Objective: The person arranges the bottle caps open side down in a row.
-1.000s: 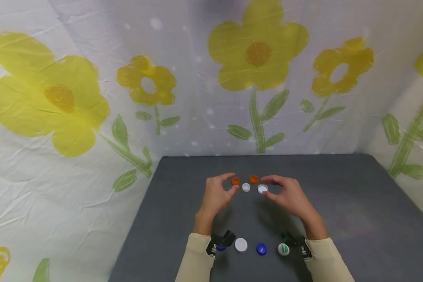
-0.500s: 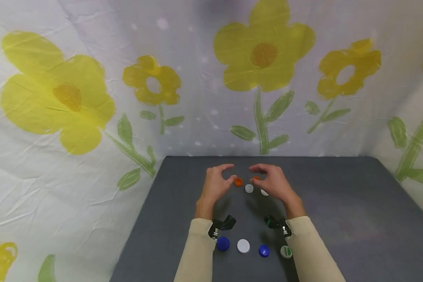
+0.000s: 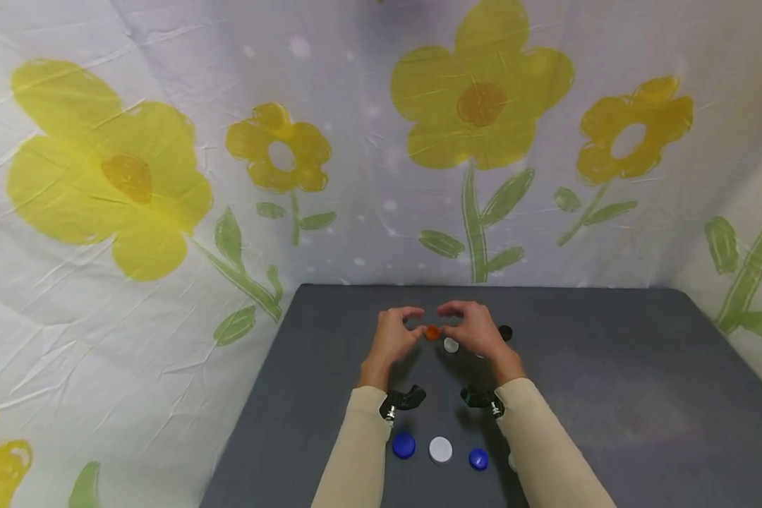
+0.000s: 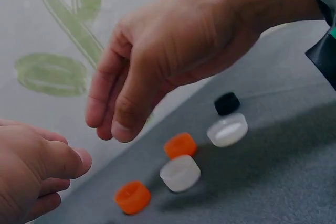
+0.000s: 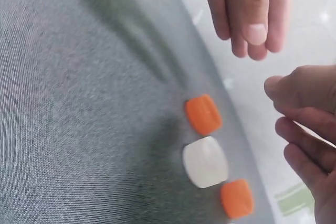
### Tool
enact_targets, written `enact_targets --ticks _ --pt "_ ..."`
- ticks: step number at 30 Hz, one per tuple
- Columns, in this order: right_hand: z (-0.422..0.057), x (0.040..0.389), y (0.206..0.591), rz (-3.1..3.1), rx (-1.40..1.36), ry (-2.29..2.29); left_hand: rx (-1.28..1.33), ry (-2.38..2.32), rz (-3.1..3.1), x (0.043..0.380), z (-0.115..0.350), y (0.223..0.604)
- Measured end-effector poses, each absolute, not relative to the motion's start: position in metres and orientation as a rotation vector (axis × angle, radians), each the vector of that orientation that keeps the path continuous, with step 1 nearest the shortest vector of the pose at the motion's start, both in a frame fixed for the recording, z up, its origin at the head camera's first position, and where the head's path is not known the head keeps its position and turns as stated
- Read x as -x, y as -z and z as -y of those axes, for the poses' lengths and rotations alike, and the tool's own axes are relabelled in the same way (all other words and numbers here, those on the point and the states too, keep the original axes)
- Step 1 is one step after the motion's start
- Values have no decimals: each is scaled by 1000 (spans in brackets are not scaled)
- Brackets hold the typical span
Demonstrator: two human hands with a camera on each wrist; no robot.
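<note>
My left hand [image 3: 395, 335] hovers over the far part of the table, fingers and thumb loosely curved with nothing between them. Facing it, my right hand [image 3: 475, 330] is held the same way, a narrow gap from the left fingertips. An orange cap [image 3: 432, 333] shows in that gap, with a white cap [image 3: 451, 345] just nearer. The right hand hides a second orange cap [image 4: 180, 145] from the head view and mostly covers a clear-white cap [image 4: 228, 130]. Past its wrist lies a black cap [image 3: 505, 332]. Both wrist views show the hands above the caps.
Nearer me, in a row, lie a dark blue cap [image 3: 403, 445], a larger white cap [image 3: 441, 450] and a smaller blue cap [image 3: 478, 458]. The right sleeve [image 3: 546, 444] mostly covers another pale cap [image 3: 512, 462]. Behind the grey table [image 3: 609, 395] hangs a flowered cloth [image 3: 368, 141].
My right hand has moved left toward the left hand, away from the clear-white cap and across the right orange cap. The black cap has come into sight. The left hand has barely shifted.
</note>
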State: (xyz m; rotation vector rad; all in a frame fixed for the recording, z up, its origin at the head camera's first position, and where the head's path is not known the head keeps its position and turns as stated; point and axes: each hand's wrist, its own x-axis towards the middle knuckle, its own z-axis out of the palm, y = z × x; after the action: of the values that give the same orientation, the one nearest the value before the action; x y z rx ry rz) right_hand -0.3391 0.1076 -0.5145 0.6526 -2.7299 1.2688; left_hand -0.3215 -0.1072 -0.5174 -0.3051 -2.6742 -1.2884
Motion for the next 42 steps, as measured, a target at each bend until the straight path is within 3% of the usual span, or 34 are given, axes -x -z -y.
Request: enact_targets --ticks 21,42 --pt "-86 350 548 2811 -519 -1157 258 1241 2630 334 93 568" --pt "-87 343 540 2755 -492 -1123 230 1186 2572 328 84 558"
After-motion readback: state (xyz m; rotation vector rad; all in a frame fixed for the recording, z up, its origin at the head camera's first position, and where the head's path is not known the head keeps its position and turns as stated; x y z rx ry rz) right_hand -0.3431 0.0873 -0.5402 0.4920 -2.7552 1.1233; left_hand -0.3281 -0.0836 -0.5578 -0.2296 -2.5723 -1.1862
